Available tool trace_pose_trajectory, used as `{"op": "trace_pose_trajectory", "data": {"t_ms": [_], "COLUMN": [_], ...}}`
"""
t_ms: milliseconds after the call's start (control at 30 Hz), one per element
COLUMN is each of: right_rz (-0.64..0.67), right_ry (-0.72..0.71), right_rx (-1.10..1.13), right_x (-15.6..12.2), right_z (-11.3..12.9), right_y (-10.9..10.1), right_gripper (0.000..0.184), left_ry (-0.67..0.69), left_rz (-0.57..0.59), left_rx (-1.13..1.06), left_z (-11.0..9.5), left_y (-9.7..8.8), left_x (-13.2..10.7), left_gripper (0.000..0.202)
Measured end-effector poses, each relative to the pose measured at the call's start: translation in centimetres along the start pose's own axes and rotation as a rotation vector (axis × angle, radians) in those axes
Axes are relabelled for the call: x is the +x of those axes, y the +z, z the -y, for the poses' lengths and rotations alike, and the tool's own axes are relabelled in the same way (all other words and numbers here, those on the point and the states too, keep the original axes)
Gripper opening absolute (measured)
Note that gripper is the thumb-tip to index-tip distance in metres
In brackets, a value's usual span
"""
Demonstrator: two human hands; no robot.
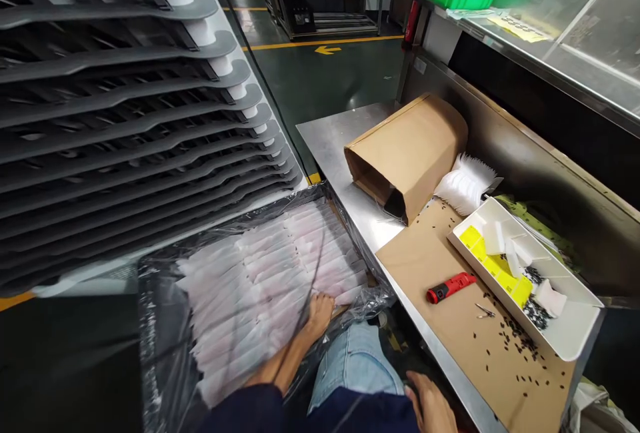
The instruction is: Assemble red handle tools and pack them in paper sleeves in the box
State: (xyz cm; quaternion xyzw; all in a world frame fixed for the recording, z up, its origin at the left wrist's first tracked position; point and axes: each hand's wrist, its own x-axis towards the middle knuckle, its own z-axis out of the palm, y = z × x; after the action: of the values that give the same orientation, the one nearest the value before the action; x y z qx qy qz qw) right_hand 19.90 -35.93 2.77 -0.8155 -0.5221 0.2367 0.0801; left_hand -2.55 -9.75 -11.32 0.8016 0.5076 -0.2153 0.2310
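White packets [270, 273] laid in rows inside film-lined box [159, 360]; near-corner packets touched by left hand [321, 314], grip closure unclear. Right hand [431, 403] seen loosely open beside worktop [330, 136]. Packets could be creased if tugged sideways.

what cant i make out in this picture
- What the left hand grips, if anything: head view, the back of the hand hides its fingertips.
- Lower part of the right hand: head view, cut off by the bottom edge.
- What the white wraps hold, if anything: head view, cloudy layers hide it.
- Print on the yellow slip: head view, too blurred.
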Motion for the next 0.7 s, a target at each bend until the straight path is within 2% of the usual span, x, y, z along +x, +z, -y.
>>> {"op": "trace_pose_trajectory", "data": {"t_ms": [167,333,433,533,700], "right_rz": [0.057,0.044,0.059,0.078,0.027], "right_ry": [-0.020,-0.007,0.009,0.016,0.014], "right_rx": [0.037,0.030,0.019,0.013,0.007], "right_x": [1.1,1.7,1.7,1.5,1.1], "right_z": [-0.1,0.0,0.0,-0.1,-0.2], "right_y": [-0.4,-0.5,-0.4,-0.3,-0.1], "right_gripper": [0.041,0.040,0.042,0.047,0.047], "left_ry": [0.004,0.202,0.256,0.220,0.051], "left_rz": [-0.078,-0.142,-0.139,-0.180,-0.227], "left_rx": [0.003,-0.031,-0.042,-0.059,-0.092], "left_z": [0.2,-0.8,-1.6,-1.7,-1.0], "left_y": [0.7,0.8,0.6,-0.3,-3.0], "left_x": [-0.4,-0.5,0.1,1.1,3.9], "left_gripper": [0.036,0.061,0.063,0.053,0.049]}}
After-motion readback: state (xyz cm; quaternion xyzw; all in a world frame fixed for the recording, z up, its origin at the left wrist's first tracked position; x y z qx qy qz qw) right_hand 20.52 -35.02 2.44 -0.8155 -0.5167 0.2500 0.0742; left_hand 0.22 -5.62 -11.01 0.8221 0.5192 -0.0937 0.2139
